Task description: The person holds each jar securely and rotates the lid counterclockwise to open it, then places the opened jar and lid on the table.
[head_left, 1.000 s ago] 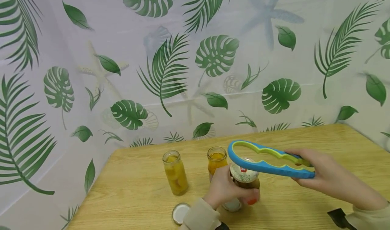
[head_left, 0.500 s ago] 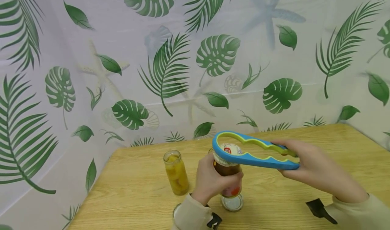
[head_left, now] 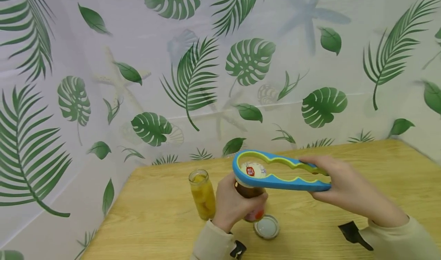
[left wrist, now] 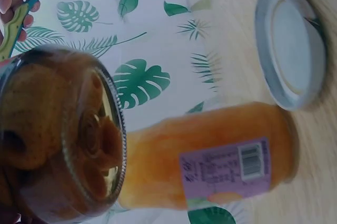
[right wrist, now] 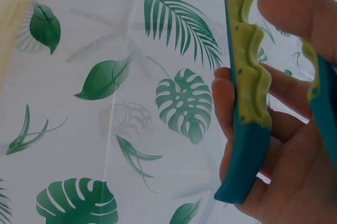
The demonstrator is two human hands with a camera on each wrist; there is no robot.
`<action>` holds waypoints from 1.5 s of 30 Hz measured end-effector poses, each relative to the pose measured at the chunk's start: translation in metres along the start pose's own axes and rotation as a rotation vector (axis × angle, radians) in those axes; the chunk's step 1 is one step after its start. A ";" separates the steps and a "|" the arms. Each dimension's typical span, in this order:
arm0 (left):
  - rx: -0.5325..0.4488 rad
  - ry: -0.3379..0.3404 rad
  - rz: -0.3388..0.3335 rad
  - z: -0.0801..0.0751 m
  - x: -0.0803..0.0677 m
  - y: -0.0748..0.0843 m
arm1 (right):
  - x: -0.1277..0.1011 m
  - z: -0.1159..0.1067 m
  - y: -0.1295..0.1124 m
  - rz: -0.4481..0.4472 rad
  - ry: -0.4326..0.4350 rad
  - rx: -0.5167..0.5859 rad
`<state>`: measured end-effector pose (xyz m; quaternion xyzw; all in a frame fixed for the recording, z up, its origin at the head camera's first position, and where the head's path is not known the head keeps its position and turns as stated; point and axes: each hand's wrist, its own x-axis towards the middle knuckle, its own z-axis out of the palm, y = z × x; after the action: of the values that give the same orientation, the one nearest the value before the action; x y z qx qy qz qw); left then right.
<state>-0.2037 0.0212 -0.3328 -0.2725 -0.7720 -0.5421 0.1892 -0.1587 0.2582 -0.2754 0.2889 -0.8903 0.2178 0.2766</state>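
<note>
Jar (head_left: 250, 193) of brown preserve, white-lidded, is held above the wooden table (head_left: 344, 214) in the curled left hand (head_left: 234, 206); the right hand (head_left: 344, 191) squeezes a blue-green opener (head_left: 275, 174) ringing its lid. Left wrist: the jar's ribbed glass base. Right wrist: fingers clasp the opener's wavy handles.

The blue and green jar opener (head_left: 275, 174) looks like smooth, matt plastic. The brown-filled jar (head_left: 250, 195) and the yellow-filled jar (head_left: 203, 195) are glossy clear glass. The round white lid (head_left: 267, 227) looks metal. The light table (head_left: 361, 206) shows smooth wood grain.
</note>
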 end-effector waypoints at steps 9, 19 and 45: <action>0.033 0.021 0.018 -0.003 -0.003 -0.007 | -0.002 0.000 0.000 0.045 -0.078 -0.031; -0.029 0.002 0.033 -0.007 -0.005 0.015 | 0.001 0.003 -0.004 0.052 -0.120 -0.035; 0.012 -0.005 0.041 -0.003 -0.006 -0.005 | -0.001 0.005 -0.007 0.097 -0.178 -0.036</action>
<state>-0.2027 0.0162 -0.3393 -0.2884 -0.7701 -0.5327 0.1998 -0.1551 0.2506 -0.2782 0.2586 -0.9281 0.1883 0.1907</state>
